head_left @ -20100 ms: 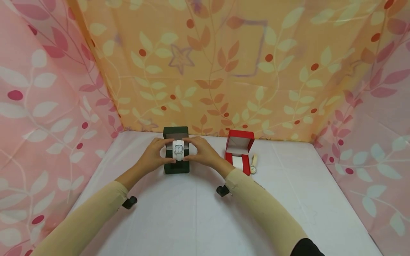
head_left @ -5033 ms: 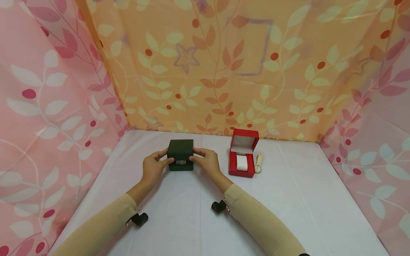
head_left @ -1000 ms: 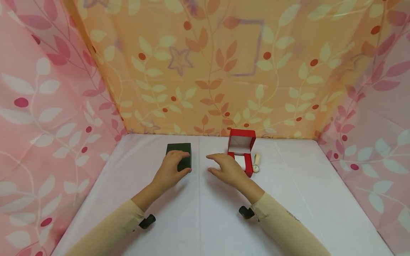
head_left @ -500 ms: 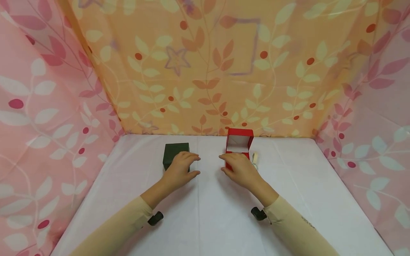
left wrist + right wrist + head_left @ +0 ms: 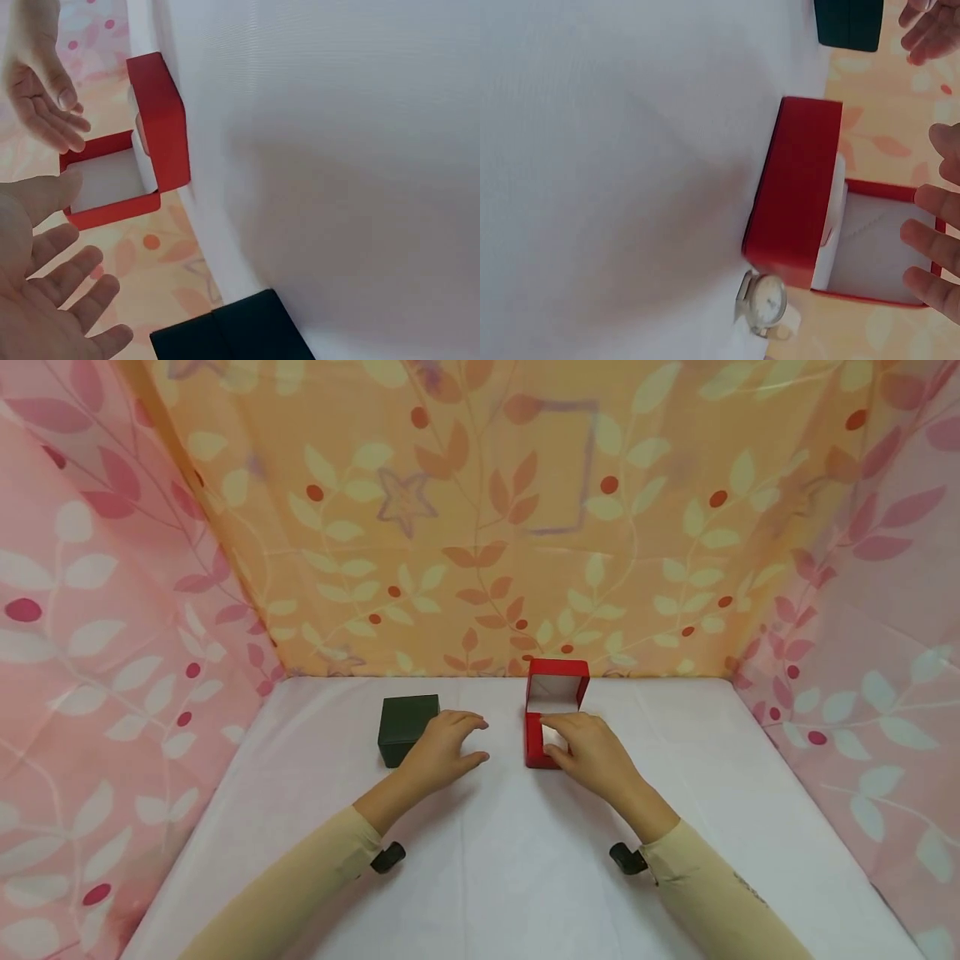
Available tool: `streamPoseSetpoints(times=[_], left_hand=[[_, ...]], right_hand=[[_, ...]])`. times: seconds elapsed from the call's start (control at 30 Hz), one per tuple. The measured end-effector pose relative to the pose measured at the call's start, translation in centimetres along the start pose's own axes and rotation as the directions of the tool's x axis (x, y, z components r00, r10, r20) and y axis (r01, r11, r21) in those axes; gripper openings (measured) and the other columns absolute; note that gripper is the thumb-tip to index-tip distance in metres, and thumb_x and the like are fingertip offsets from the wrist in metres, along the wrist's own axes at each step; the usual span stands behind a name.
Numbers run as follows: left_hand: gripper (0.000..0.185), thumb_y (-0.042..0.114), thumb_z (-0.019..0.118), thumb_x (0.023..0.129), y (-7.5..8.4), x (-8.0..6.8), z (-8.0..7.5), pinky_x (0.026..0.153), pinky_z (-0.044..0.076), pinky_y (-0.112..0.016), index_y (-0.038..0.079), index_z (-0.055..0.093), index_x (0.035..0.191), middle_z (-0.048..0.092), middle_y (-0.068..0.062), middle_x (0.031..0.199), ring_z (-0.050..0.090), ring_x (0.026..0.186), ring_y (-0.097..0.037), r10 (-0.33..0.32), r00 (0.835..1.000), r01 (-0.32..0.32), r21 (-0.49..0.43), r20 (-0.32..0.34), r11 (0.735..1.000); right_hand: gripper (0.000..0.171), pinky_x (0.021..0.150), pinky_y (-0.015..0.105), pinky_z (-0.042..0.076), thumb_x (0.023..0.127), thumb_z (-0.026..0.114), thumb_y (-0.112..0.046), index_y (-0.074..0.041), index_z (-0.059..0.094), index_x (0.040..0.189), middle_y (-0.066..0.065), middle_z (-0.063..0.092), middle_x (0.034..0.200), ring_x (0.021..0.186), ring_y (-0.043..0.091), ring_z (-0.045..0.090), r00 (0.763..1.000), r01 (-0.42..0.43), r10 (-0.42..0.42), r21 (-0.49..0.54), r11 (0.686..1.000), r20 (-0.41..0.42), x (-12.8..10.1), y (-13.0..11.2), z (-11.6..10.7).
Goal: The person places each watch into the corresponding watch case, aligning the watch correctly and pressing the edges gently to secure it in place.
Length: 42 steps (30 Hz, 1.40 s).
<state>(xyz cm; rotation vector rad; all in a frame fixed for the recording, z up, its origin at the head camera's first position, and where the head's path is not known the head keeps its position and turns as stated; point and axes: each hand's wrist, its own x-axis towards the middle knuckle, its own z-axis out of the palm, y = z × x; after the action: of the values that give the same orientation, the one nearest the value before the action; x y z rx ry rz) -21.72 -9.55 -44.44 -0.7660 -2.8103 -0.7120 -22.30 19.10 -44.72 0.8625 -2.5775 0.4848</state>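
A closed dark green box (image 5: 407, 727) sits at the back left of the white table (image 5: 480, 877). To its right stands a red box (image 5: 553, 693) with its lid up and a white cushion inside. My left hand (image 5: 450, 747) hovers between the two boxes, fingers relaxed, holding nothing. My right hand (image 5: 581, 747) is over the red box's base with straight fingers near the cushion. In the right wrist view a wristwatch (image 5: 763, 300) with a pale strap lies beside the red box (image 5: 799, 225). The head view hides it behind my right hand.
Patterned cloth walls, orange (image 5: 480, 527) at the back and pink (image 5: 90, 652) at both sides, enclose the table. The white tabletop stretches toward me in front of the boxes.
Both hands have moved right. My left hand has come off the green box into the gap between the boxes. My right hand has reached the red box and now covers its base.
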Motion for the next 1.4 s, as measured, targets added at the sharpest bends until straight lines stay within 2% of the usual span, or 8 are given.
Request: streamPoseSetpoints(times=[0.13,0.37,0.57,0.73,0.97,1.27,1.4], left_hand=[[0.049,0.034,0.08,0.091,0.6,0.7,0.2,0.115,0.04,-0.047,0.016,0.065,0.133,0.064,-0.001,0.138,0.052,0.132,-0.024,-0.023,0.999,0.023,-0.024,0.028,0.999],[0.049,0.036,0.078,0.092,1.0,1.8,0.6,0.112,0.045,-0.043,0.017,0.063,0.135,0.063,0.0,0.139,0.052,0.132,-0.023,-0.036,0.998,0.041,-0.087,0.055,0.995],[0.049,0.034,0.077,0.092,1.2,2.9,1.6,0.111,0.046,-0.043,0.016,0.063,0.135,0.063,-0.001,0.138,0.053,0.132,-0.024,-0.045,0.996,0.055,-0.134,0.079,0.99],[0.05,0.033,0.078,0.091,1.1,3.6,2.5,0.11,0.046,-0.045,0.014,0.064,0.135,0.064,-0.003,0.137,0.052,0.131,-0.025,-0.048,0.995,0.062,-0.161,0.088,0.985],[0.051,0.033,0.08,0.089,1.1,4.6,3.5,0.11,0.045,-0.044,0.015,0.065,0.134,0.065,-0.001,0.136,0.051,0.13,-0.024,-0.024,0.996,0.035,-0.14,0.081,0.99],[0.056,0.035,0.081,0.088,1.5,5.8,4.4,0.108,0.046,-0.045,0.014,0.064,0.137,0.066,0.0,0.135,0.05,0.129,-0.022,-0.033,0.995,0.048,-0.174,0.093,0.984],[0.057,0.038,0.081,0.088,1.7,6.3,4.8,0.107,0.048,-0.045,0.018,0.064,0.138,0.065,0.002,0.135,0.049,0.129,-0.02,-0.035,0.995,0.052,-0.171,0.098,0.984]], right_hand=[[0.045,0.103,0.051,0.049,0.085,0.084,-0.02,-0.011,0.071,0.127,0.005,0.074,0.12,0.115,0.028,0.067,0.999,-0.029,0.029,0.0,1.0,-0.013,-0.4,0.6,-0.3],[0.034,0.099,0.053,0.051,0.087,0.081,-0.02,-0.011,0.074,0.119,0.005,0.075,0.117,0.113,0.028,0.067,0.997,-0.071,0.071,-0.003,0.997,-0.029,-0.8,1.5,-0.2],[0.034,0.097,0.053,0.053,0.087,0.082,-0.018,-0.008,0.075,0.118,0.009,0.075,0.115,0.111,0.03,0.068,0.993,-0.105,0.104,-0.012,0.994,-0.052,-1.4,2.6,-0.3],[0.034,0.098,0.053,0.053,0.087,0.081,-0.02,-0.008,0.074,0.118,0.009,0.074,0.118,0.113,0.032,0.067,0.984,-0.17,0.171,0.02,0.985,-0.049,-1.9,3.3,-0.8],[0.037,0.099,0.054,0.052,0.089,0.08,-0.023,-0.009,0.073,0.122,0.012,0.073,0.122,0.118,0.034,0.065,0.96,-0.277,0.277,0.022,0.961,-0.029,-2.6,4.7,-1.0],[0.039,0.104,0.057,0.047,0.094,0.074,-0.027,-0.008,0.071,0.128,0.014,0.07,0.127,0.123,0.038,0.062,0.925,-0.379,0.377,0.053,0.924,0.033,-3.2,6.3,-1.4],[0.039,0.106,0.058,0.046,0.095,0.073,-0.028,-0.008,0.07,0.128,0.015,0.07,0.128,0.124,0.039,0.061,0.909,-0.417,0.414,0.073,0.906,0.046,-3.4,7.2,-1.4]])
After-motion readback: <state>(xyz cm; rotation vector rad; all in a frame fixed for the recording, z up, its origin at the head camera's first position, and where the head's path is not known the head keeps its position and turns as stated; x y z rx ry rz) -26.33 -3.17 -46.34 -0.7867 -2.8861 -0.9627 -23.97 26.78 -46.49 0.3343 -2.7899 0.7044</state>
